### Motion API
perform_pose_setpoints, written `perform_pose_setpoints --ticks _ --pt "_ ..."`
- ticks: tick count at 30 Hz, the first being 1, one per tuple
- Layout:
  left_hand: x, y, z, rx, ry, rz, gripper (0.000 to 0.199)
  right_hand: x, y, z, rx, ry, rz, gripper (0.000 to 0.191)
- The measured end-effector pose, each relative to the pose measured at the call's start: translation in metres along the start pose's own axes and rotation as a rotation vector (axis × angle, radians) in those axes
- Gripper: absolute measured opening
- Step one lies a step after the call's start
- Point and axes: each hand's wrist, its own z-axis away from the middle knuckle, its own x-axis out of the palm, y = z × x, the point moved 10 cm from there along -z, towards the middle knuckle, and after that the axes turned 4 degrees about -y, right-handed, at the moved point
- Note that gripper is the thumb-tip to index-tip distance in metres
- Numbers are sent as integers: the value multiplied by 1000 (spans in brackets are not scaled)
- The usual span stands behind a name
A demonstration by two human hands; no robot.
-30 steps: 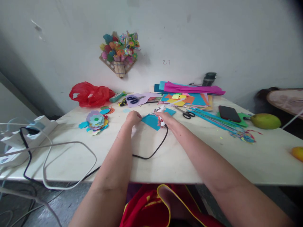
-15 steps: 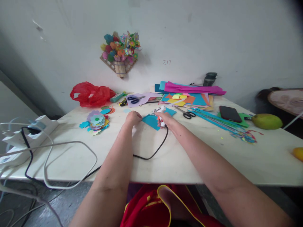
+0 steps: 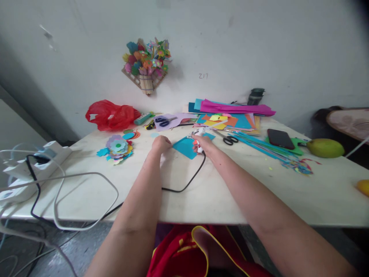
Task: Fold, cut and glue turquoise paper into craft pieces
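Observation:
My right hand [image 3: 203,142] is wrapped round a white glue gun [image 3: 200,147] with an orange trigger. Its tip is over the far edge of a blue sheet of paper [image 3: 184,148], and a black cord [image 3: 192,177] runs from its handle. At the sheet's left corner, my left hand [image 3: 162,144] has its fingers closed on the paper; the fingertips are partly hidden. The sheet lies on the table, its right part behind my right hand.
Cut paper flowers [image 3: 117,148] and a red plastic bag [image 3: 111,115] lie to the left, near a power strip [image 3: 54,157]. Scissors [image 3: 230,140], paper strips [image 3: 259,146], a phone [image 3: 280,139] and a mango [image 3: 325,148] lie to the right.
My right hand and the glue gun have shifted slightly right along the sheet's far edge. My left hand stays at the left corner, having barely moved.

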Motion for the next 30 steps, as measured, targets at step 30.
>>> perform_pose_setpoints --ticks 30 --pt "1 -1 2 -28 7 104 22 9 -3 -2 -30 -41 57 37"
